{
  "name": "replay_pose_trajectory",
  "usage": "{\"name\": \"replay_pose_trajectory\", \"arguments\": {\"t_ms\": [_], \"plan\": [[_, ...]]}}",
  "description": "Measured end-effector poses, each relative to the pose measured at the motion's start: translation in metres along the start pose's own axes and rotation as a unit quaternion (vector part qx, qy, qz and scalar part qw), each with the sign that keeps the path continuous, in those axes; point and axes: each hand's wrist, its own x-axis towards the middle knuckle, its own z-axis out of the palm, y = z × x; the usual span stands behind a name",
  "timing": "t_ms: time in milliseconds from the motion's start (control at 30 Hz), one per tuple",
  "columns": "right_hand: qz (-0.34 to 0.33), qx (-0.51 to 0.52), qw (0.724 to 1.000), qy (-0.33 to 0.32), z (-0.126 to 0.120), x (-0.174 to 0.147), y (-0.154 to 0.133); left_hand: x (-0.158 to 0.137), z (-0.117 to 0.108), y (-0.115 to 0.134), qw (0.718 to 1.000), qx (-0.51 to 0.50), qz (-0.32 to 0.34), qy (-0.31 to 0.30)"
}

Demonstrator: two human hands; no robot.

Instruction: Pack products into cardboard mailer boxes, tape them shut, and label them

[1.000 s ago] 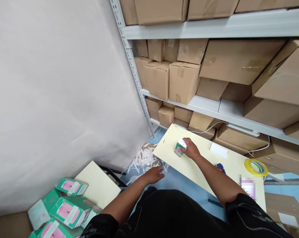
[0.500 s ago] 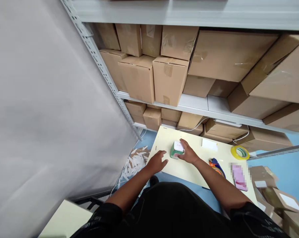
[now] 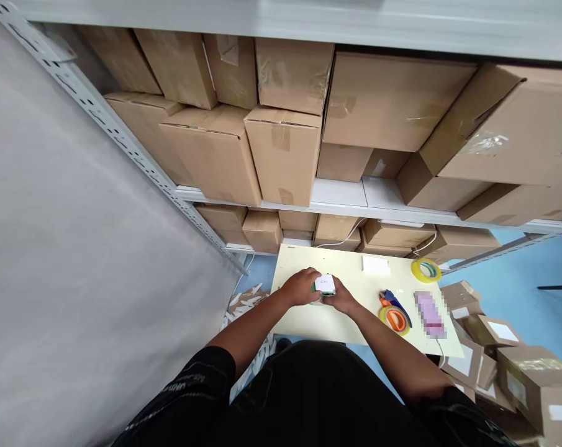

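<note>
From afar I see the small square-topped carton (image 3: pixel 325 284) white with dark print above, green at its side, the rectangular tabletop (image 3: pixel 302 256) pale yellow, the round tape roll (image 3: pixel 416 271) bright yellow, the hand-held tape dispenser (image 3: pixel 396 300) blue and orange.

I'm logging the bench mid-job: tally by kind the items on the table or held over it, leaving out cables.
Small box, in the left hand and right hand: 1
Loose tape roll: 1
Tape dispenser with its roll: 1
White rectangular item: 1
Pink item, pixelated: 1
Total: 5
</note>
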Motion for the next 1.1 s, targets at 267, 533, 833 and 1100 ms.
{"name": "replay_pose_trajectory", "arguments": {"t_ms": [267, 533, 833, 1100], "plan": [[-0.014, -0.032, 0.999, -0.018, 0.000, -0.003, -0.018, 0.046, -0.021, 0.005, 0.969, 0.011, -0.229, 0.092], [-0.018, -0.042, 0.998, -0.033, -0.006, -0.008, -0.020, 0.019, 0.014, 0.009, 0.987, -0.018, -0.131, 0.087], [-0.011, -0.098, 0.995, -0.023, -0.007, -0.013, -0.026, 0.016, 0.018, 0.017, 0.979, -0.077, -0.188, 0.019], [-0.036, -0.141, 0.988, 0.046, -0.007, -0.016, -0.036, -0.003, 0.009, 0.007, 0.982, -0.096, -0.150, 0.070]]}}
